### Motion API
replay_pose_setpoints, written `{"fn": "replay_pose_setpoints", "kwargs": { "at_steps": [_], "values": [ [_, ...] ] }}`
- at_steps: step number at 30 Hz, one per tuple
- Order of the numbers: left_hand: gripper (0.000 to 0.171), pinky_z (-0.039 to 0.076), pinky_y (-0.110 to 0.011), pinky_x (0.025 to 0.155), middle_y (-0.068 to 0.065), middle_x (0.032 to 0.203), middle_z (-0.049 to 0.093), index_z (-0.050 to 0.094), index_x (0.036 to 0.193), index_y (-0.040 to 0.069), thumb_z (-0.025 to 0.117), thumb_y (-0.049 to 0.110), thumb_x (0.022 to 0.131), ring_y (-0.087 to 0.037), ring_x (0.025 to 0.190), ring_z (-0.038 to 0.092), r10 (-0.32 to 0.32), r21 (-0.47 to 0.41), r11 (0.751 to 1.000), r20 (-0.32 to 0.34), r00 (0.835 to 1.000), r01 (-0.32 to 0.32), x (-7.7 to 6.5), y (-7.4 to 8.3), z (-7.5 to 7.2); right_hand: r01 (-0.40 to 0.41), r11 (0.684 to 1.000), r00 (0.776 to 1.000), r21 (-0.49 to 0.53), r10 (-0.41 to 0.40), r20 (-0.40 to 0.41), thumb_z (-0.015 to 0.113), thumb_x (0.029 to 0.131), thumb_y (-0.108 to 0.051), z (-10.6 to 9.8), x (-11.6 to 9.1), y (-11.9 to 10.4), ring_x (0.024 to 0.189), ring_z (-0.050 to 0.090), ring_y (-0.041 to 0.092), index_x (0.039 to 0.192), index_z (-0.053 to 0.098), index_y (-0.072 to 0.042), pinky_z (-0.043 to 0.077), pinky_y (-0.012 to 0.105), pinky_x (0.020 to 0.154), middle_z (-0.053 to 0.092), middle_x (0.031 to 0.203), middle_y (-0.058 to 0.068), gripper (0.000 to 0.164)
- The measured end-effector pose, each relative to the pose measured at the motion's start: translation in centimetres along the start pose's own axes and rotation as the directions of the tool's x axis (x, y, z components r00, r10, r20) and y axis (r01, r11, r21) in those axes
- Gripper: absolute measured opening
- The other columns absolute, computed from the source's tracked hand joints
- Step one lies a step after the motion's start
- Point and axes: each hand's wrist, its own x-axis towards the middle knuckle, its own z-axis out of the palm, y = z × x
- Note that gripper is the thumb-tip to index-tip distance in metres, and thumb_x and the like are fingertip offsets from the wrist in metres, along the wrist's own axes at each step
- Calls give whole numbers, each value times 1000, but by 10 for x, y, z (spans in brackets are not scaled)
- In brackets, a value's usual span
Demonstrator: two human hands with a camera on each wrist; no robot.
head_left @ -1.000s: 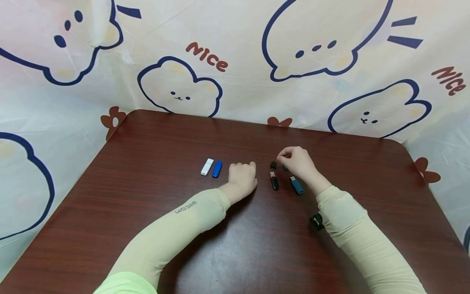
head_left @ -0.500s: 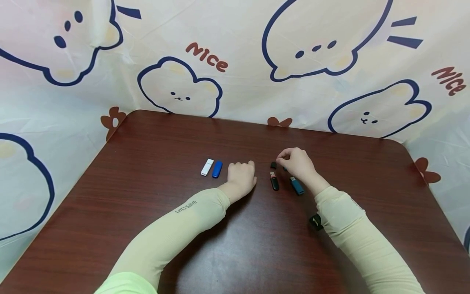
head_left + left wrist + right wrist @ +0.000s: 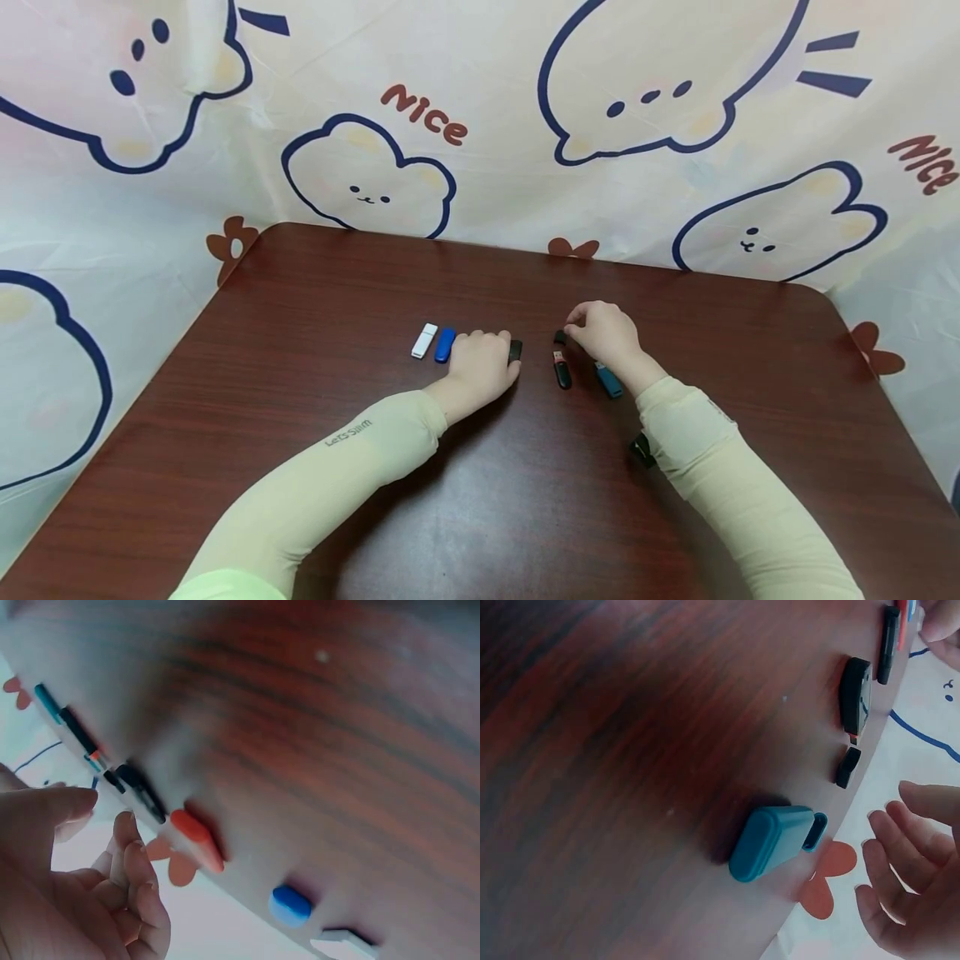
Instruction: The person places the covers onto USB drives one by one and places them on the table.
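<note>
My left hand [image 3: 480, 367] is above a row of USB sticks, its fingers loosely bent and holding nothing. A black USB stick [image 3: 515, 350] shows beyond its thumb; the orange-red stick [image 3: 199, 840] is hidden beneath it in the head view. On its left lie a blue USB stick [image 3: 445, 345] and a white one [image 3: 424, 341]. My right hand [image 3: 603, 333], fingers loosely bent with nothing in them, hovers near a small black cap [image 3: 560, 337]. An uncapped black-and-red stick [image 3: 562, 371] and an uncapped teal stick [image 3: 608, 380] lie nearby. The teal cap [image 3: 816, 832] shows in the right wrist view.
A dark brown wooden table [image 3: 480, 500] bears everything. Behind it and at both sides hangs a pale cloth [image 3: 495, 192] with bear drawings. A small black device [image 3: 642, 450] sits at the right wrist.
My left hand has moved to the left, and the black USB stick now shows beside its thumb. The right hand has shifted slightly and hides the teal cap from the head view.
</note>
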Motion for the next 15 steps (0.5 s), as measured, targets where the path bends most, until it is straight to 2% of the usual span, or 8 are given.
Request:
{"fn": "replay_pose_setpoints", "kwargs": {
  "at_steps": [6,10,15],
  "values": [
    [29,48,-33,68,-4,79,69,63,92,10,60,39,88,-20,74,61,7,-27,1000,-37,999,-8,-5,-5,-3,42,991,998,-127,-37,41,61,90,-25,5,6,-2,96,62,31,111,66,-6,46,47,85,67,110,14,29],
    [29,48,-33,67,-4,79,69,64,92,10,60,38,88,-20,73,61,17,-31,999,-47,999,-18,-7,-5,-3,62,988,996,-144,-53,66,62,89,-23,7,9,-4,99,61,30,108,67,-7,42,49,89,68,109,13,26],
    [30,49,-33,68,-4,83,70,65,95,10,61,38,87,-20,76,63,30,-26,999,-52,998,-32,-10,-5,-4,50,990,995,-134,-38,93,64,88,-21,10,14,-7,101,60,29,103,70,-10,40,49,91,69,107,9,20]
  ]
}}
